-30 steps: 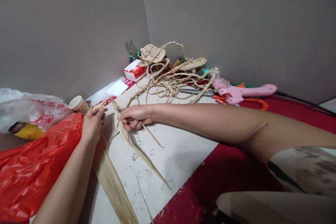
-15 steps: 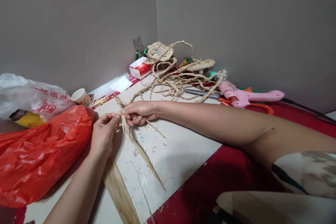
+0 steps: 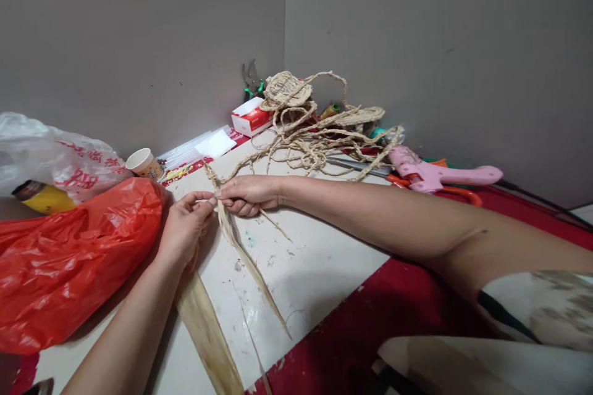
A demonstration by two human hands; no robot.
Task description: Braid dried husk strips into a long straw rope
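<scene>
My left hand (image 3: 189, 219) and my right hand (image 3: 245, 194) meet at the loose end of a braided plant-fibre rope (image 3: 210, 174). Both are closed, fingertips nearly touching, pinching the pale strands at the braid's end. Loose fibre strands (image 3: 245, 259) hang from between the fingers toward me, and a thin twisted end pokes out below my right hand. A wide dry fibre strip (image 3: 204, 327) runs from under my left hand to the bottom edge. The fingers partly hide where the strands cross.
A tangled heap of braided rope (image 3: 319, 129) lies behind, near a red-white box (image 3: 252, 117), pliers (image 3: 252, 80) and a pink glue gun (image 3: 430, 170). At left are a paper cup (image 3: 143, 163), a red plastic bag (image 3: 88, 265) and a white plastic bag (image 3: 50, 154). Grey walls (image 3: 139, 43) rise behind.
The view has shifted slightly. My left fingers have moved a little up and closer to my right fingers at the braid's end. Both hands keep their pinch.
</scene>
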